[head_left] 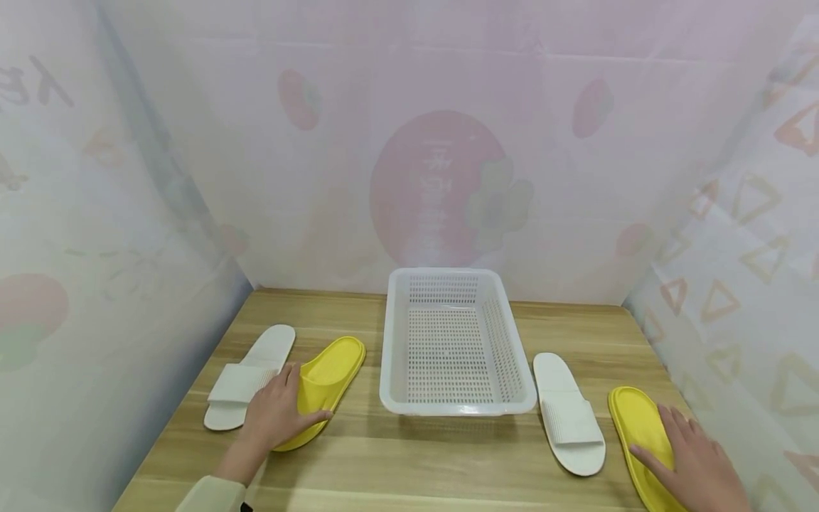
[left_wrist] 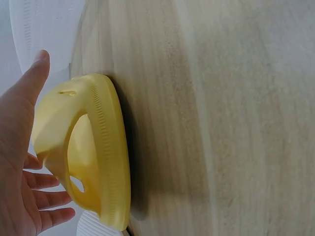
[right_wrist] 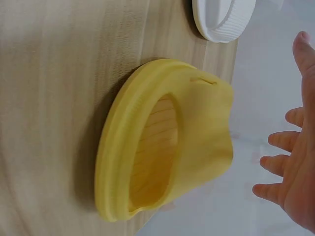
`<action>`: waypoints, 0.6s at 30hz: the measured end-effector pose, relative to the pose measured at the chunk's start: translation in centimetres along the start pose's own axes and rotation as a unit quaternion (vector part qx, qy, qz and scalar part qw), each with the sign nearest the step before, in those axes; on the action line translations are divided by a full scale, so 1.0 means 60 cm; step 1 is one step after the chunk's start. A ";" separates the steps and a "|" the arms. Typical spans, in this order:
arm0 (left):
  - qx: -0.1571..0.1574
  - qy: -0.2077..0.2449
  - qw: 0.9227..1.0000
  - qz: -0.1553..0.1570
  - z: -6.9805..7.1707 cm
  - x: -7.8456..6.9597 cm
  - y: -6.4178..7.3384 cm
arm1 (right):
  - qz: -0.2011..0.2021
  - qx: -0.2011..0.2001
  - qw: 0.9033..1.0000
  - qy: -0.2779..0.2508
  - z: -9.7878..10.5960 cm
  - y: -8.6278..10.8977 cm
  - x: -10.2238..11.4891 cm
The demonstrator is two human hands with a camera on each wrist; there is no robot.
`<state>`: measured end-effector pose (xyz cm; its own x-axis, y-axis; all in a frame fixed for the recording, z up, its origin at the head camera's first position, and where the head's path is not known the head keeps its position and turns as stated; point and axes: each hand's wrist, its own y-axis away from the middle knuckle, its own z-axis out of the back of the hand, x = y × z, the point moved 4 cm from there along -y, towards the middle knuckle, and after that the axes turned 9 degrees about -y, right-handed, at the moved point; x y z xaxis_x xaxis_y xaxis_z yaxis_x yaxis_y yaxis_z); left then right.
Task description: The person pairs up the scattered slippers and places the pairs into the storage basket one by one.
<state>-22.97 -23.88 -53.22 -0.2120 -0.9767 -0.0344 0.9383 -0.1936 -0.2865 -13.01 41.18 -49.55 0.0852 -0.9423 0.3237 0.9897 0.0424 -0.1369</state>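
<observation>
My left hand [head_left: 278,409] is over a yellow slipper [head_left: 338,361] on the left of the table. Its thumb is stretched away from the spread fingers. In the left wrist view the fingers reach along the far side of that slipper's strap [left_wrist: 54,120], the thumb standing off it. Over on the right, my right hand [head_left: 700,466] hovers above another yellow slipper [head_left: 640,419], fingers spread. The right wrist view has a gap between those fingers and the slipper's strap [right_wrist: 204,128]. Both yellow slippers lie sole down, and the hands partly cover them in the head view.
Between the yellow slippers stands a white perforated plastic basket [head_left: 457,409]. One white slipper [head_left: 271,347] lies left of the left yellow one, and another white slipper [head_left: 559,380] lies between basket and right yellow slipper. Printed cloth walls [head_left: 320,213] enclose the wooden table [head_left: 358,462].
</observation>
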 end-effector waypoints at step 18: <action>-0.021 0.015 0.999 0.043 -0.006 -0.011 0.011 | -0.098 -0.004 0.995 -0.024 -0.030 0.026 -0.044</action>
<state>-22.31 -23.36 -53.76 -0.1400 -0.9862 -0.0884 0.9410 -0.1048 -0.3218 -11.90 43.13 -52.31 -0.1028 -0.9152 0.3898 0.9870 -0.1426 -0.0746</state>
